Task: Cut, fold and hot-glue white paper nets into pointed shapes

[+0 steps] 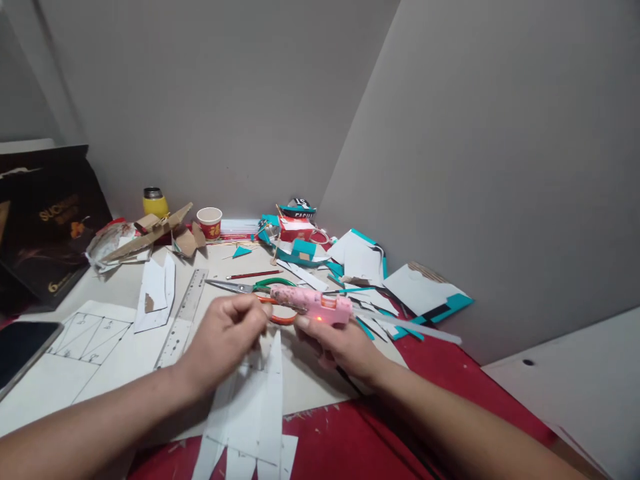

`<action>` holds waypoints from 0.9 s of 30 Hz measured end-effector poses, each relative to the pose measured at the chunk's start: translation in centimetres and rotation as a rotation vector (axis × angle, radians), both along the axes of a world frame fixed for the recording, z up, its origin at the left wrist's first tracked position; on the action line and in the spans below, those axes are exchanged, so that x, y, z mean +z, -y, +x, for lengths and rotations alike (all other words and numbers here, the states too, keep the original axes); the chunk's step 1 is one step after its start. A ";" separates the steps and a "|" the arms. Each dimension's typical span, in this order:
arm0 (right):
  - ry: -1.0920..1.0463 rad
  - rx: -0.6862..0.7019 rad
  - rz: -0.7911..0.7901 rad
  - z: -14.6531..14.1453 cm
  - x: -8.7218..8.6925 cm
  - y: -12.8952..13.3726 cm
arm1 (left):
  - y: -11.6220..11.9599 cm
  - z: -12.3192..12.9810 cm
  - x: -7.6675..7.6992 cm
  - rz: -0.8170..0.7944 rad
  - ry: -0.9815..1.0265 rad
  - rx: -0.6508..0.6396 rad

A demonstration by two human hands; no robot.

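Observation:
My right hand (350,350) is wrapped round a pink hot glue gun (337,310) with a small orange light on its side. A pale glue stick (420,327) juts from its rear, and the stained nozzle end points left. Close to that end, my left hand (225,337) is closed with thumb and fingertips pinched together; what they hold, if anything, is too small to make out. Below the hands lie cut white card strips (245,413) with pencil lines. Behind the hands rest scissors (233,287) with green and orange handles, partly hidden by the gun.
A clear ruler (183,320), a drawn sheet (75,347) and a phone (23,353) are on the left. Cardboard scraps (360,260) pile up at right. A paper cup (209,223), yellow jar (156,202) and black box (50,220) stand near the grey wall.

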State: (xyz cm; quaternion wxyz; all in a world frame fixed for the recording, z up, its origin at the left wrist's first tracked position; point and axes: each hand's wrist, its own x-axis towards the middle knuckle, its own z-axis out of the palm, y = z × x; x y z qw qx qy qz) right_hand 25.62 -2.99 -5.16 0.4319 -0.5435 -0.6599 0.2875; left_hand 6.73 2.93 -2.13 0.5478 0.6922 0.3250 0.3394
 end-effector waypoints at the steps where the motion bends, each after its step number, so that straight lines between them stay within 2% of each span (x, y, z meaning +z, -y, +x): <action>1: -0.103 0.008 -0.109 0.1 0.1 0.0 | -0.8 -0.3 0.3 0.084 -0.012 0.083; 3: -0.325 -0.015 -0.286 0.2 0.2 -0.1 | -2.6 -0.8 0.5 0.198 -0.061 0.167; 5: -0.433 -0.093 -0.294 0.2 0.2 -0.3 | -4.4 -1.3 0.3 0.330 -0.258 0.179; 7: -0.466 -0.179 -0.264 0.1 0.0 -0.4 | -5.5 -1.8 -0.1 0.368 -0.509 0.103; 9: -0.413 -0.199 -0.246 0.0 -0.3 -0.6 | -5.8 -2.1 -0.5 0.313 -0.647 -0.021; 12: -0.220 -0.128 -0.121 0.1 -0.7 -0.8 | -5.3 -2.0 -1.1 0.206 -0.626 -0.183; 14: -0.093 -0.098 -0.005 0.1 -0.9 -1.0 | -4.8 -1.6 -1.5 0.181 -0.597 -0.212; 17: 0.011 -0.089 0.029 -0.1 -1.1 -1.0 | -4.3 -1.0 -1.8 0.154 -0.594 -0.211; 23: -0.044 -0.056 -0.005 -0.9 -1.8 -0.8 | -3.5 -0.1 -2.0 -0.039 -0.449 -0.216; 27: -0.120 -0.093 0.026 -1.2 -1.6 -0.8 | -3.0 0.0 -2.1 -0.011 -0.364 -0.263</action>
